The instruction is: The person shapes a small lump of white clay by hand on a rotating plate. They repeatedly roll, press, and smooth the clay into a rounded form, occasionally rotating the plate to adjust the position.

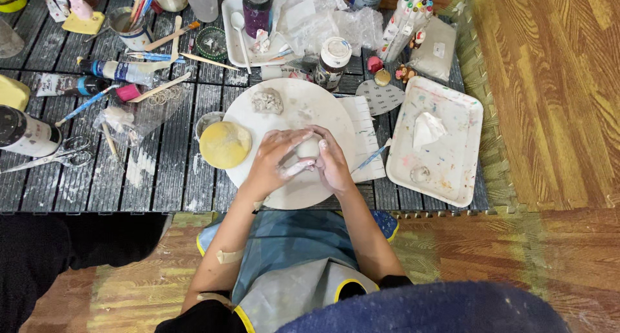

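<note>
White clay lump (307, 148) between both hands, left (274, 160) and right (334, 164).

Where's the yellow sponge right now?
In the head view, the yellow sponge lies at the left edge of the round white board, just left of the left hand.

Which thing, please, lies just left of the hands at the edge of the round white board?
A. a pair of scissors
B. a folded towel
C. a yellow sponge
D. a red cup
C: the yellow sponge sits at the round white board's left rim, beside the left hand, while both hands cup a white clay lump.
</note>
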